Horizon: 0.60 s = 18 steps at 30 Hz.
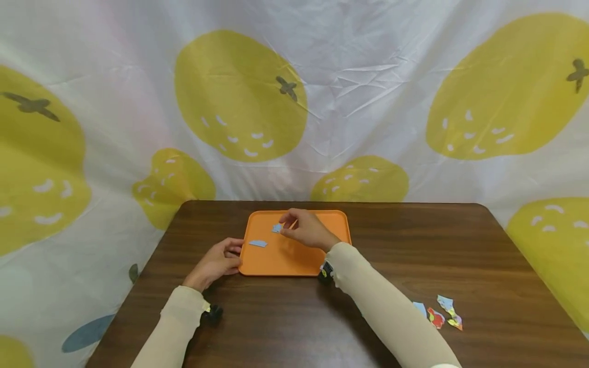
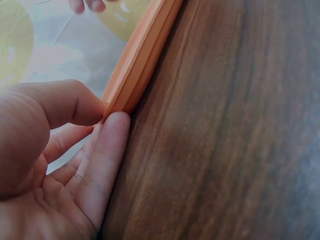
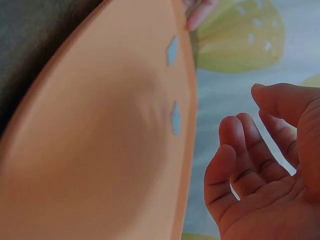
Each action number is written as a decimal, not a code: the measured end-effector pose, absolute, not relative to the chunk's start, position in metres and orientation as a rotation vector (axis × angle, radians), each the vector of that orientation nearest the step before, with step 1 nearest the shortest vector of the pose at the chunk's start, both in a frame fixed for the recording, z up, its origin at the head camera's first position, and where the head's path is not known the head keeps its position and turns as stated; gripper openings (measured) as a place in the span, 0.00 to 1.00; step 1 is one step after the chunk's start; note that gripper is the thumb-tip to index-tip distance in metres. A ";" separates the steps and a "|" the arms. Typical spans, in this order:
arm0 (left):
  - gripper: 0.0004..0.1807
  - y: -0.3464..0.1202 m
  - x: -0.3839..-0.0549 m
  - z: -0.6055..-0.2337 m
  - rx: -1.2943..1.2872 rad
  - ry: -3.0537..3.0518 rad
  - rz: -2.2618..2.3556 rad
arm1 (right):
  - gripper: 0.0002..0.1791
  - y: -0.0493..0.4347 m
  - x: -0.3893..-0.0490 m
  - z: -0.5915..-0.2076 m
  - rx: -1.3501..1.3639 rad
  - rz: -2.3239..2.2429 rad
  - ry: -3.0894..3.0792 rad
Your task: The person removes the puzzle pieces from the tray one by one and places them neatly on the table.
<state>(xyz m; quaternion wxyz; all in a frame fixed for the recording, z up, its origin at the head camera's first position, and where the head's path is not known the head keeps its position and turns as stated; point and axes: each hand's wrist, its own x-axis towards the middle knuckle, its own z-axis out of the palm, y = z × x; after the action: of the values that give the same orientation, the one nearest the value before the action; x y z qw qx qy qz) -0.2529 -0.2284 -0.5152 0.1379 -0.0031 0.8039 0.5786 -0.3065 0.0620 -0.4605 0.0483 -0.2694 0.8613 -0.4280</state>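
An orange tray lies on the table. My left hand holds its left edge; in the left wrist view the fingers and thumb of the left hand meet at the tray's rim. Over the tray hovers my right hand, and nothing shows between its fingers in the right wrist view, where the right hand is loosely curved. Near its fingertips lies a small light-blue torn paper piece. Another light-blue paper piece rests closer to the tray's left edge.
Several torn paper pieces lie at the table's right front, among them a red one, a blue-and-yellow one and a light-blue one partly behind my right sleeve. A fruit-patterned curtain hangs behind the brown wooden table.
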 end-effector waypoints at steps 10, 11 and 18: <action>0.33 -0.228 -0.251 -0.521 0.007 2.308 1.701 | 0.19 0.048 -0.335 -0.483 -0.786 -1.233 2.626; 0.33 -0.229 -0.251 -0.521 0.008 2.307 1.701 | 0.19 0.047 -0.337 -0.485 -0.780 -1.238 2.624; 0.32 -0.232 -0.255 -0.521 0.001 2.304 1.713 | 0.20 0.041 -0.350 -0.493 -0.706 -1.222 2.592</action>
<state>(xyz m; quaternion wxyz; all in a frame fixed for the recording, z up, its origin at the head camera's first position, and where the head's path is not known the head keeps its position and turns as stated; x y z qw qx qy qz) -0.2548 -0.2316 -0.5208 0.1350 0.0003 0.7951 0.5913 -0.3504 0.0413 -0.4929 0.0952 -0.2383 0.8743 -0.4121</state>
